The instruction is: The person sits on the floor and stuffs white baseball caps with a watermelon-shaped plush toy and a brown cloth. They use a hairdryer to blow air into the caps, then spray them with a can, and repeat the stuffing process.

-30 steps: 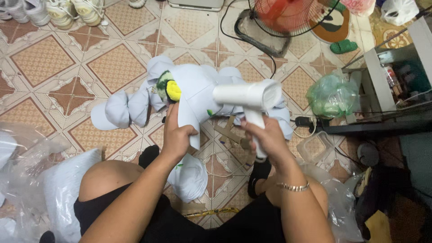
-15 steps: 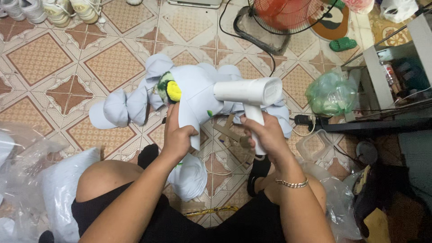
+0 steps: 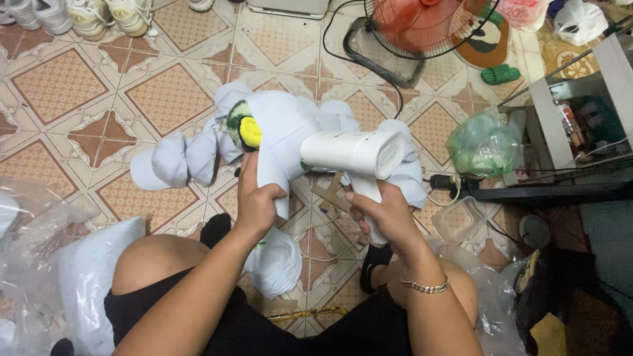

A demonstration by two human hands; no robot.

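Note:
A pale blue plush toy (image 3: 287, 125) with a yellow and green patch (image 3: 244, 130) lies over the tiled floor in front of my knees. My left hand (image 3: 258, 201) grips a limb of the toy near its middle. My right hand (image 3: 389, 214) holds the handle of a white handheld steamer (image 3: 353, 155), whose head points left and rests against the toy's body. A bracelet sits on my right wrist.
A red floor fan (image 3: 422, 26) stands at the top with cables running down to a power strip (image 3: 452, 181). A green plastic bag (image 3: 484, 142) and a metal shelf (image 3: 580, 118) are on the right. Clear plastic bags (image 3: 39, 264) lie left, shoes (image 3: 86, 13) at top left.
The steamer and both hands have shifted slightly left and down against the toy; the grips are unchanged.

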